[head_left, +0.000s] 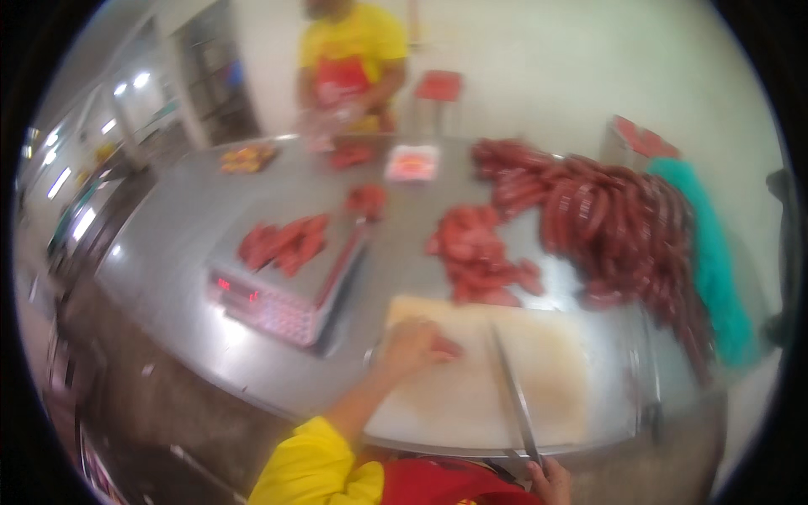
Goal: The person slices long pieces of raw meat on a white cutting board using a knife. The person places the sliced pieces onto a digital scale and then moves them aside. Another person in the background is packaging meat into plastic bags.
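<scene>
My left hand (412, 345) rests on a small piece of red meat (446, 345) on the left part of the cutting board (547, 362). My right hand (547, 477), at the lower edge, grips a long knife (513, 387), whose blade lies diagonally over the board. Behind the board is a pile of cut red meat (467, 252). To the left, a scale (278, 311) with a red display has several meat pieces (286, 244) on its platform.
A large heap of sausages (614, 236) lies at the right beside green cloth (707, 252). Across the steel table (160, 261), a person (353, 42) in yellow and red handles something pale near small meat portions (349, 154). A red stool (438, 85) stands by the wall.
</scene>
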`<state>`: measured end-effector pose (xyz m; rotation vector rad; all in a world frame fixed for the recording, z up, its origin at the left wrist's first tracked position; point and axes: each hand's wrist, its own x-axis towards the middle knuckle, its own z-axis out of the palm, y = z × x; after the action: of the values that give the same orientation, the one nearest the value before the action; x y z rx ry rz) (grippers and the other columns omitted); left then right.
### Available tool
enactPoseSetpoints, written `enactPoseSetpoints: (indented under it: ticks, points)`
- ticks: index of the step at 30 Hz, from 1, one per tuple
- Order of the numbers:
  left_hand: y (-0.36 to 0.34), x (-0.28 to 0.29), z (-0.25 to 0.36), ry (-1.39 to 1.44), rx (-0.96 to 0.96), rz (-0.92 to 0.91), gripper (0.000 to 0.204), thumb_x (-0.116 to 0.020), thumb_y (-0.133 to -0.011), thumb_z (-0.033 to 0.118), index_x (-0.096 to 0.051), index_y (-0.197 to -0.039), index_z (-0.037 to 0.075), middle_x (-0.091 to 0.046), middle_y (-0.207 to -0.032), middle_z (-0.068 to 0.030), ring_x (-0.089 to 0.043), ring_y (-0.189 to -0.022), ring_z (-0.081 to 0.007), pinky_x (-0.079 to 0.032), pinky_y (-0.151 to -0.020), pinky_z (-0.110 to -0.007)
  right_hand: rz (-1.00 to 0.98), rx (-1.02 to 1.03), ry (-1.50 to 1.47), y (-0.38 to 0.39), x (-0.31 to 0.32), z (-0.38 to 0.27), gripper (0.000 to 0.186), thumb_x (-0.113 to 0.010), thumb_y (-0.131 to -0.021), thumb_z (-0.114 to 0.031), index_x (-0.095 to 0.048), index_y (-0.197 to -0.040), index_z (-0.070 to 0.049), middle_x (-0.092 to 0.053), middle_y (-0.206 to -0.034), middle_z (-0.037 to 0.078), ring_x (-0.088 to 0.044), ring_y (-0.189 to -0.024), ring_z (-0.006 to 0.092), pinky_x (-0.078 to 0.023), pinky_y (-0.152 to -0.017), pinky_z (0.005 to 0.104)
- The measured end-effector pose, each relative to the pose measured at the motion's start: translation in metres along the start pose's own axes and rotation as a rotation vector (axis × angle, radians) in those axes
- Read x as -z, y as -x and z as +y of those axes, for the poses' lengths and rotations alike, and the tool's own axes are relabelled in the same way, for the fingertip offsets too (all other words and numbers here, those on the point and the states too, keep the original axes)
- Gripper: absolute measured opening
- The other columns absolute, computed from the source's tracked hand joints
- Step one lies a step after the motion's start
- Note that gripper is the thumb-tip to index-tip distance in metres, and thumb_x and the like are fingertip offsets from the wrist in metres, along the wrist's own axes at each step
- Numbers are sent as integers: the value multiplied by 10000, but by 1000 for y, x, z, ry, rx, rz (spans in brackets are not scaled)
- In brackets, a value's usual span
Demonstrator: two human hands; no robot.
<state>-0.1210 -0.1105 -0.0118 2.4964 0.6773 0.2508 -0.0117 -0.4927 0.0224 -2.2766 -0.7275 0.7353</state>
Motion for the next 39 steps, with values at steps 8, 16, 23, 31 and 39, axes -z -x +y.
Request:
enactPoseSetpoints:
  ticks: [8,16,23,31,39]
  points:
    - [-45,5,-18,450,160,-113,339,-800,-714,189,-636,-968,35,-658,-830,-98,-628,-780,-196,-505,-720,-332,55,-130,-248,4,-5,-1,248,-646,-889,-261,-641,-1003,-42,-658,-742,148,-635,-628,206,-508,-602,331]
    - [-157,-8,-1,234,-184,128,217,-643,-840,210,-683,-918,11,-684,-883,-163,-666,-810,-286,-517,-739,-383,186,-109,-126,-4,-32,13,330,-632,-886,-360,-663,-1044,-72,-675,-771,139,-663,-669,230,-527,-632,351]
    - [-209,-31,52,-48,-4,10,273,-671,-773,290,-711,-845,29,-669,-879,-247,-666,-860,-375,-526,-769,-456,96,-314,-194,-4,-21,-20,364,-596,-900,-384,-655,-1064,-65,-676,-823,166,-663,-745,265,-523,-688,370]
    - [-196,-25,23,44,63,54,215,-655,-688,178,-700,-801,1,-655,-881,-268,-663,-858,-389,-523,-768,-462,153,-86,-258,-3,-33,-5,335,-537,-935,-312,-618,-1095,-29,-641,-803,177,-608,-692,266,-482,-639,397]
    - [-115,62,-55,481,221,510,349,-675,-778,293,-686,-970,3,-698,-907,-177,-679,-838,-264,-515,-764,-345,131,-214,-248,-23,-43,65,372,-599,-913,-379,-599,-1005,-19,-653,-777,173,-641,-680,273,-495,-615,397]
